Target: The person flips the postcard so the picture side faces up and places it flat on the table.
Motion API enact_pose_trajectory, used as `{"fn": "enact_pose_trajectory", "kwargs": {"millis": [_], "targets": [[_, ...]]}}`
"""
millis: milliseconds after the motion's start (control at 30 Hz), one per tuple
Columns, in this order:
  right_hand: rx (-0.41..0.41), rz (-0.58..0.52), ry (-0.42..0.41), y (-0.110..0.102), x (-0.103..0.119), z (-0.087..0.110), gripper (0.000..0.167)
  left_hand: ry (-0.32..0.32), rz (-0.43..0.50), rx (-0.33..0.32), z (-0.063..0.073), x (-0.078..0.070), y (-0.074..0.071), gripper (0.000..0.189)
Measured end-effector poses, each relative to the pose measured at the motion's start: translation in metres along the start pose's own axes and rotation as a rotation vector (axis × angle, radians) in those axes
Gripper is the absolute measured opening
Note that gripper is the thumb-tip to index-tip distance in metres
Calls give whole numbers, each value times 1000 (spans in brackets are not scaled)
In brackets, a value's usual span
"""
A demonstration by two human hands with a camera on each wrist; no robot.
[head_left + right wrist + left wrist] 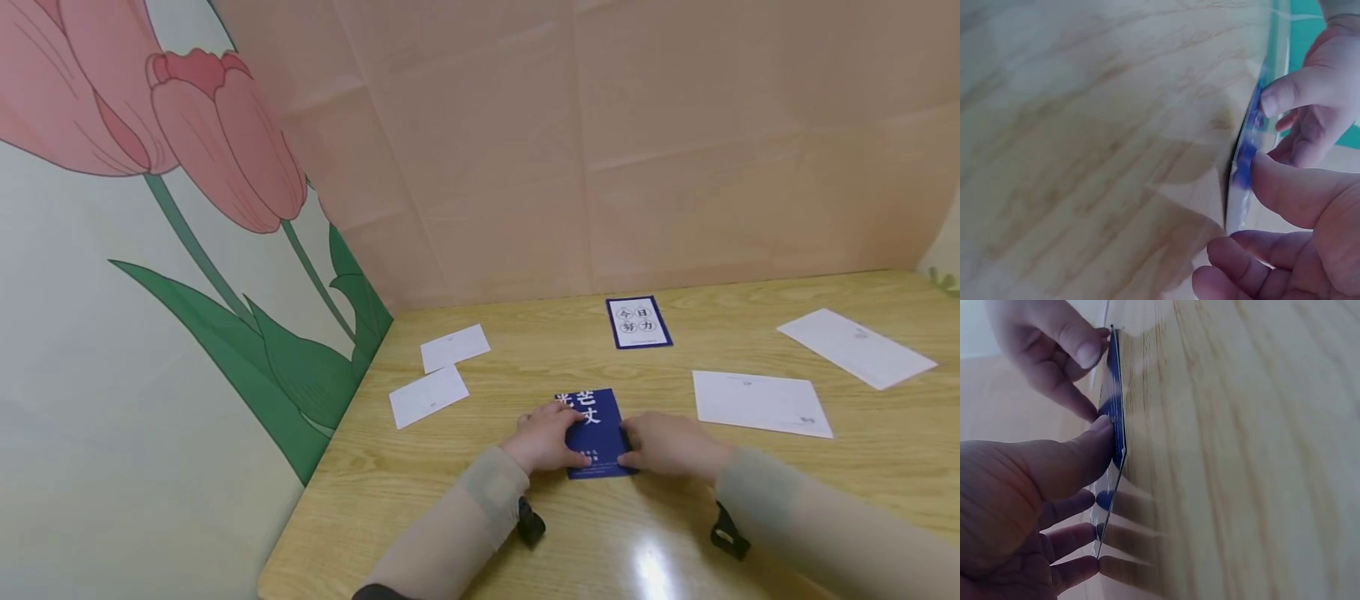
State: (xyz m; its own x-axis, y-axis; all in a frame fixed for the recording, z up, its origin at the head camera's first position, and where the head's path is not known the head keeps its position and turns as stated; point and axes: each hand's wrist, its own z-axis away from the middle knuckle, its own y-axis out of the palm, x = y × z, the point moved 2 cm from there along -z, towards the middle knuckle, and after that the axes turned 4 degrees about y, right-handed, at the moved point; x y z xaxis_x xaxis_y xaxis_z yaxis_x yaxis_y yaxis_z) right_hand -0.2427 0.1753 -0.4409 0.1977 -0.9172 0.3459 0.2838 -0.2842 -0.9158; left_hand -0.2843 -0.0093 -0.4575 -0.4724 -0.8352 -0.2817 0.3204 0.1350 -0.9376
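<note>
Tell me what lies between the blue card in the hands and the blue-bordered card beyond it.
Only bare wooden tabletop separates the blue card from the blue-bordered card; the head view shows it.

The middle card (606,432) sits over the table (540,350), between the fingers of the left hand (546,437) at one side and those of the right hand (671,446) at the other. Beyond both sets of fingers lies the far card (640,325), and behind that I see the backdrop (637,150). Left of the left fingers lies the nearer left card (429,397), the farther left card (455,348) just behind; past these stands the side wall (112,400). Right of the right fingers lies the nearer right card (761,404), with the farther right card (857,348) behind, further right.
</note>
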Motion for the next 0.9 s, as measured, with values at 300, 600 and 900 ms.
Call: {"fn": "enact_pose_trajectory", "kwargs": {"millis": [300,600,900], "targets": [[-64,50,-198,2,18,8,32,27,-31,2,-3,5,0,61],[-95,133,-302,13,26,16,34,73,-156,20,5,-1,-2,56],[-105,115,-274,13,28,19,38,199,-253,73,35,-16,-3,62]]}}
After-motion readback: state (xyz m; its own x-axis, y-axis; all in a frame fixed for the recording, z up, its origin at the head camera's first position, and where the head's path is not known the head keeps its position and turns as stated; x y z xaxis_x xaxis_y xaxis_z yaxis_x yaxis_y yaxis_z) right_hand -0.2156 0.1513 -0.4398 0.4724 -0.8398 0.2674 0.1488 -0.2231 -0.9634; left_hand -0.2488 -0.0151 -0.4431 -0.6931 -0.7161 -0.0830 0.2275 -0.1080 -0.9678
